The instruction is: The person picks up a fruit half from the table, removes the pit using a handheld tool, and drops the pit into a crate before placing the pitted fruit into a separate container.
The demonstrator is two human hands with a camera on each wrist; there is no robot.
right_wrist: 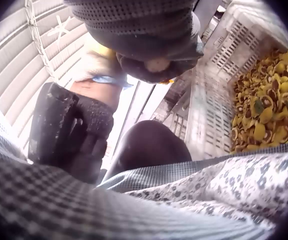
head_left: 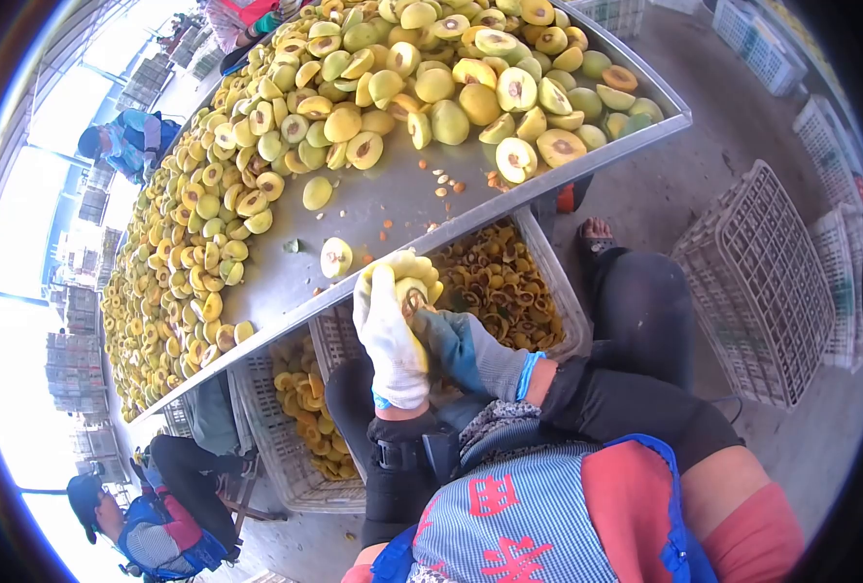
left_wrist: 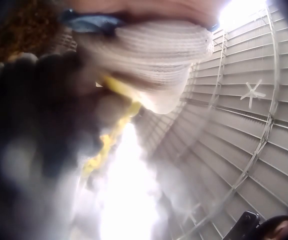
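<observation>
Over the table's near edge, my left hand (head_left: 389,335), in a white and yellow glove, grips a yellow-green stone-fruit half (head_left: 413,296) with its cut face upward. My right hand (head_left: 461,348), in a blue-grey glove, is curled against the fruit. Seen from the right wrist, a thing with a round tan end (right_wrist: 158,64) shows inside that curled glove (right_wrist: 139,30); I cannot tell its kind. The left wrist view has the white glove cuff (left_wrist: 154,55) up close, with the fingers blurred. One loose fruit half (head_left: 335,257) lies on the metal table (head_left: 286,282) beyond the hands.
Halved fruit (head_left: 354,121) is heaped on the table, whose raised rim (head_left: 538,191) runs before me. Below stand a crate (head_left: 572,325) of dark yellow scraps and another crate (head_left: 266,418) of fruit pieces. Empty-looking crates (head_left: 772,282) are at right; another worker (head_left: 169,515) sits at left.
</observation>
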